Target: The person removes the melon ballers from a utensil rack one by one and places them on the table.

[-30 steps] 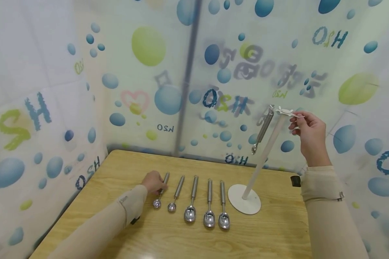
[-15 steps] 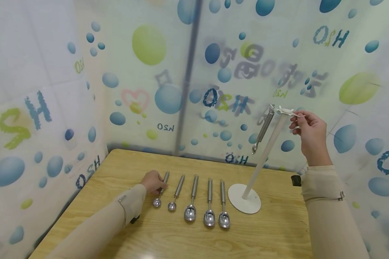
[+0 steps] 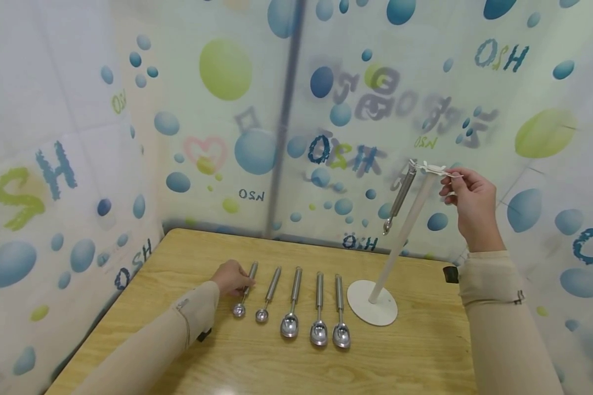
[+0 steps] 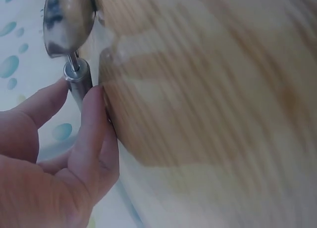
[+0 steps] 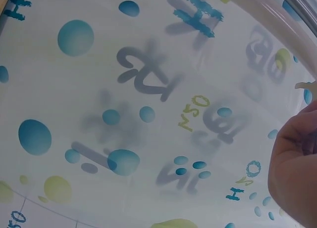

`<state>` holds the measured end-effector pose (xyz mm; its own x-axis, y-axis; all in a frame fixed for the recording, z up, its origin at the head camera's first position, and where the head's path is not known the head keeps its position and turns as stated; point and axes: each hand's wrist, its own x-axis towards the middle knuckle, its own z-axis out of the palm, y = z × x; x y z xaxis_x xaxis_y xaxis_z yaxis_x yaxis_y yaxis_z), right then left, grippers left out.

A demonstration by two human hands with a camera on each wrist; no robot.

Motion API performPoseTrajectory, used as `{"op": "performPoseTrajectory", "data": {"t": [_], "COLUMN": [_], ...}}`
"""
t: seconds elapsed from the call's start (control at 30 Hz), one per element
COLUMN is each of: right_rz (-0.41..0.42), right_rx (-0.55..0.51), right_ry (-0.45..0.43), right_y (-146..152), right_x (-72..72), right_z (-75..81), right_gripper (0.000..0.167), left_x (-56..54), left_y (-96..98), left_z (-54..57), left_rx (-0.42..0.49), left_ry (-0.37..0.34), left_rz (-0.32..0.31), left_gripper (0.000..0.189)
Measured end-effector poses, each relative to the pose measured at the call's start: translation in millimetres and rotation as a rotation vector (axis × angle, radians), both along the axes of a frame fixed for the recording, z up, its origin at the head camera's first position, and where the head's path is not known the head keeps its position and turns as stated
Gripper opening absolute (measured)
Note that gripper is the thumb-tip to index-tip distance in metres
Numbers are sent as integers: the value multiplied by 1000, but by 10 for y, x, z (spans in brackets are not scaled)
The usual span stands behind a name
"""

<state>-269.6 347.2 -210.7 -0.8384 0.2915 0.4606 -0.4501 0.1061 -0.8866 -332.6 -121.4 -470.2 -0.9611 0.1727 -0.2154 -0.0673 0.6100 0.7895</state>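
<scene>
Our left hand has thumb and fingers pinched on the handle of the leftmost scoop, which sits toward the left side of the table. Our right hand is up high by the far right corner, pinching a white hook atop the stand. Four more scoops lie right of our left hand, bowls toward the near edge. The stand's nearer the right edge, another scoop dangling off its left side.
</scene>
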Motion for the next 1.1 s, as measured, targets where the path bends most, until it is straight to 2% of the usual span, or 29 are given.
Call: {"op": "performPoseTrajectory", "data": {"t": [0.13,0.23,0.37,0.47,0.57,0.73,0.97,1.1], "right_rz": [12,18,27,33,42,77,138,169], "right_rx": [-2,-6,-13,-19,-30,-66,-120,-147], "right_ry": [8,4,-6,-16,-24,-28,-12,-4], "right_y": [0,3,19,35,42,39,34,26], "right_x": [2,1,-10,-21,-34,-60,-78,-79], "right_z": [6,10,18,27,43,66,66,63], "right_gripper": [18,19,21,22,25,26,20,19], "left_x": [-17,-31,-40,-41,-31,10,68,62], "left_y": [-42,-68,-90,-84,-50,81,379,566], "left_z": [-1,30,143,257,371,579,879,1029], "left_rx": [-6,-59,-168,-210,-196,-136,-43,-6], "left_ry": [8,42,118,174,218,276,325,348], "left_rz": [-33,-55,-62,-69,-94,-149,-206,-237], "left_gripper": [20,26,32,34,40,38,30,28]}}
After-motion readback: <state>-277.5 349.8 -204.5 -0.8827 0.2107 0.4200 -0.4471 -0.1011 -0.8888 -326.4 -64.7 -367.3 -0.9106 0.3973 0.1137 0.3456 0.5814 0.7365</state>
